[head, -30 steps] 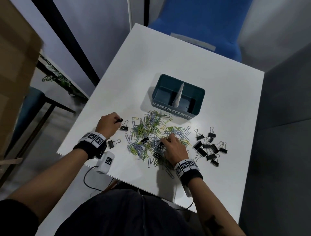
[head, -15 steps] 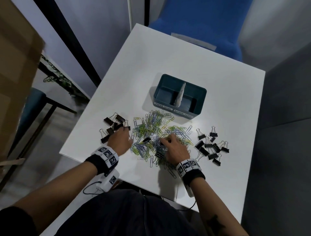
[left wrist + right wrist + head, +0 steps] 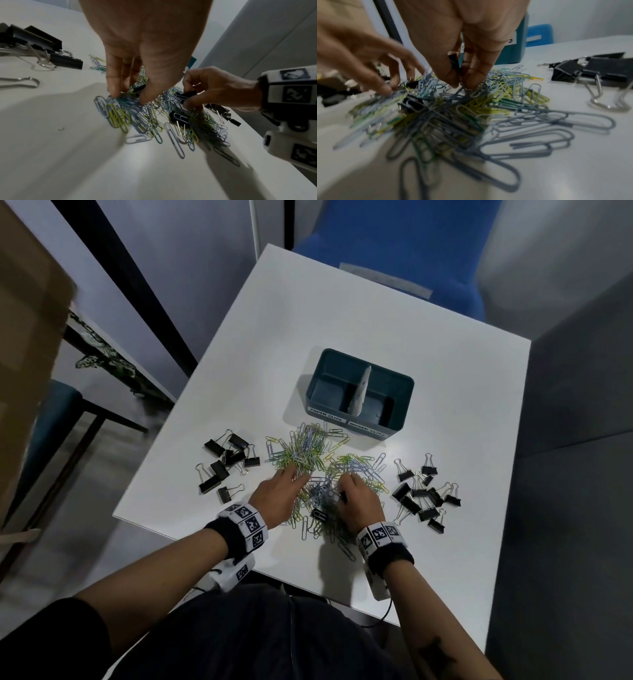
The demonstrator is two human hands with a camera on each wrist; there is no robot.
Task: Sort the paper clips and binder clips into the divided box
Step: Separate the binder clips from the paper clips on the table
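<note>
A teal divided box (image 3: 404,419) stands behind a pile of coloured paper clips (image 3: 305,453). Black binder clips lie in a left group (image 3: 222,463) and a right group (image 3: 424,498). My right hand (image 3: 342,495) is in the pile and pinches a black binder clip (image 3: 453,60) between thumb and fingers. My left hand (image 3: 128,96) reaches down beside it. Its fairly straight fingertips (image 3: 113,92) touch the paper clips on either side of another black binder clip (image 3: 139,88). A third binder clip (image 3: 180,117) lies in the pile near the table's front edge.
The box's two compartments carry labels on the front wall, paper clips left and binder clips right. The white table (image 3: 342,313) ends close to my wrists. A blue chair (image 3: 394,241) stands behind the table. A brown cardboard surface (image 3: 24,337) is at the far left.
My left hand left the binder clips at the left and moved right into the paper clip pile. My right hand stayed in the pile.
</note>
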